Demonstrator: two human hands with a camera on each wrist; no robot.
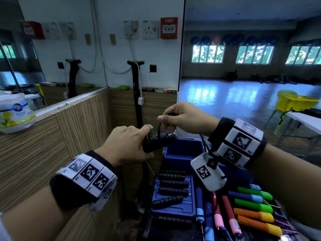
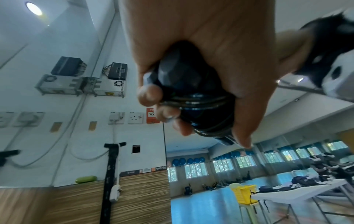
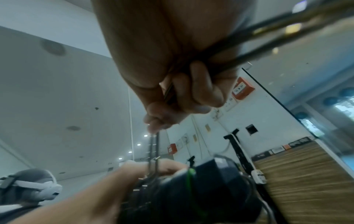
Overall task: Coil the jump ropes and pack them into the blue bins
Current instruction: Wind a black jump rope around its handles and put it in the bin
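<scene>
My left hand grips the black handles of a jump rope, with several turns of thin black cord wound round them. Just above and to the right, my right hand pinches the loose black cord, which runs doubled through its fingers down to the handles. Both hands hover over an open blue bin. The bin's inside looks dark and its contents cannot be made out.
A blue lid in front of the bin carries several black-handled ropes. Coloured-handled ropes lie to its right. A wood-panelled ledge with a white packet runs along the left. A black stand rises behind.
</scene>
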